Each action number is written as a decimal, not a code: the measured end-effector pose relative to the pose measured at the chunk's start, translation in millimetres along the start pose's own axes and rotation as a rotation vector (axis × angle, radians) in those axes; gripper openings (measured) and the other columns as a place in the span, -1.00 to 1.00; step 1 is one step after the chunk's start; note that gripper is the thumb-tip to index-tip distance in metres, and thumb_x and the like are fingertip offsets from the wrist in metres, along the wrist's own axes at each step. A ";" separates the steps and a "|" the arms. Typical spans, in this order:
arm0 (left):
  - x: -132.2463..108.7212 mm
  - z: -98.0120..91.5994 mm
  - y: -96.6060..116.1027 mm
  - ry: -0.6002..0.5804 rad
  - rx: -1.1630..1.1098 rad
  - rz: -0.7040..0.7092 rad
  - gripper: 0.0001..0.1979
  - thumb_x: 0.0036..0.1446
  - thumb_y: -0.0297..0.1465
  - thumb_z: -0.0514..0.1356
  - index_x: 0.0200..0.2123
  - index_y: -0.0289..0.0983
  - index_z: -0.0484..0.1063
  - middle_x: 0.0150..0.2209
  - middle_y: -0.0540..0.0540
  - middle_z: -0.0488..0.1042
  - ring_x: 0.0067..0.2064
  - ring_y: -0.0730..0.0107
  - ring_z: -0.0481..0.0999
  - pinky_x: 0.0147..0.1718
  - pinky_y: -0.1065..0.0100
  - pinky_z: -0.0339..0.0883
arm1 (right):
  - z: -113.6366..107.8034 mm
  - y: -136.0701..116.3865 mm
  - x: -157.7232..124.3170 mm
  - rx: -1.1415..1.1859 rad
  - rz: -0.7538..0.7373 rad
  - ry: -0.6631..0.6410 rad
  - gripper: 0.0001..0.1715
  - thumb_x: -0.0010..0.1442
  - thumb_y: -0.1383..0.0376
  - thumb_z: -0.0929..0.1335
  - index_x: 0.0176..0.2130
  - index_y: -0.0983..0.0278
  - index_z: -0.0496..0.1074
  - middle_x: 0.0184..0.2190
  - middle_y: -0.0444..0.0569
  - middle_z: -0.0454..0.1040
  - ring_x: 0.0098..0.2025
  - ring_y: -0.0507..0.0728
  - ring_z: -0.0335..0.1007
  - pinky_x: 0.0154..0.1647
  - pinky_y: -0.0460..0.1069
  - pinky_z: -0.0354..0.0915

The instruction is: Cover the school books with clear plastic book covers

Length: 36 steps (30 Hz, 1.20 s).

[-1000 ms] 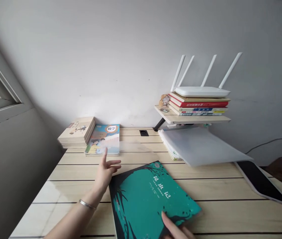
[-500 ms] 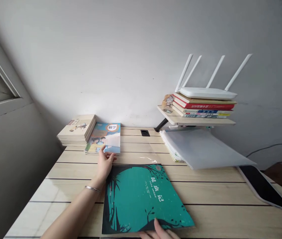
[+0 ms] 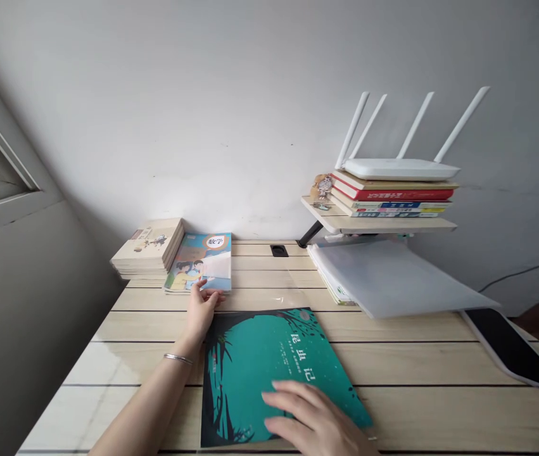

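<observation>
A green book (image 3: pixel 250 361) with black plant shapes and white lettering lies on the wooden tabletop in front of me. My right hand (image 3: pixel 319 421) is over its lower right part, fingers spread and a little blurred. Whether those fingers press on the cover I cannot tell. My left hand (image 3: pixel 201 313), with a silver bracelet on the wrist, lies by the book's upper left corner, fingers stretched and loosely bent. Its fingertips reach the lower edge of a blue textbook (image 3: pixel 216 263). Beyond the green book, a clear plastic sheet (image 3: pixel 269 292) shows by its glint.
Far left is a stack of cream books (image 3: pixel 155 244). A raised shelf (image 3: pixel 387 223) at the right carries several books (image 3: pixel 397 195) and a white router (image 3: pixel 393 168). Below it lie papers under a translucent folder (image 3: pixel 406 278), and a dark phone (image 3: pixel 511 345) near the right edge.
My right hand has moved from the green book's lower edge up over its cover, its fingers spreading. My left hand has stayed in nearly the same place. The view has shifted slightly.
</observation>
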State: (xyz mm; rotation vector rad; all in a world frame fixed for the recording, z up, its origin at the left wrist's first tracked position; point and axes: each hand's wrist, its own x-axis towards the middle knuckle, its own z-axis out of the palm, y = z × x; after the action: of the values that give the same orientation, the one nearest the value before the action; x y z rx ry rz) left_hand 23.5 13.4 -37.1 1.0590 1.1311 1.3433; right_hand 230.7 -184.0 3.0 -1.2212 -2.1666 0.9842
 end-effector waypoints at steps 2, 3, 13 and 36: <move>0.4 -1.5 -0.2 0.001 0.003 -0.001 -0.54 -0.07 -0.43 0.25 -0.11 -0.27 0.11 -0.41 -0.02 0.49 -0.42 0.41 0.54 -0.34 0.35 0.39 | -2.9 0.5 14.3 -0.189 -0.073 -0.064 -0.43 0.05 0.18 0.42 0.08 0.07 0.37 0.20 -0.03 0.23 0.27 0.32 -0.01 0.27 0.25 -0.10; 0.7 -2.2 -0.5 0.004 0.005 0.000 -0.54 -0.06 -0.44 0.25 -0.11 -0.27 0.12 -0.41 -0.03 0.50 -0.42 0.40 0.54 -0.35 0.35 0.39 | -2.3 2.3 19.7 -0.276 -0.095 -0.102 -0.37 0.07 0.18 0.41 0.13 0.11 0.30 0.23 -0.01 0.17 0.29 0.33 -0.07 0.27 0.29 -0.14; 2.9 -3.3 -2.4 0.036 -0.018 -0.022 -0.61 -0.02 -0.55 0.21 -0.15 -0.26 0.13 -0.42 -0.04 0.52 -0.38 0.35 0.57 -0.29 0.29 0.42 | -0.5 4.4 32.1 -0.507 -0.127 -0.201 -0.44 0.16 0.05 0.32 0.09 0.24 0.35 0.18 0.04 0.26 0.23 0.33 0.09 0.21 0.23 0.09; -0.1 -0.3 4.8 0.041 -0.018 -0.058 -0.67 -0.01 -0.61 0.16 -0.21 -0.25 0.12 -0.48 0.02 0.49 -0.45 0.43 0.55 -0.37 0.35 0.43 | 5.4 -5.8 29.4 -0.725 -0.267 -0.147 -0.51 0.21 0.14 0.27 0.05 0.35 0.39 0.09 0.13 0.36 0.14 0.34 0.24 0.05 0.12 0.29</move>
State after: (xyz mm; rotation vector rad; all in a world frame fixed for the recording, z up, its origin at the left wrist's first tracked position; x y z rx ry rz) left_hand 22.4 13.2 -32.4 0.9827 1.1695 1.3321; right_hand 209.3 -162.6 5.4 -1.1103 -2.8336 0.1656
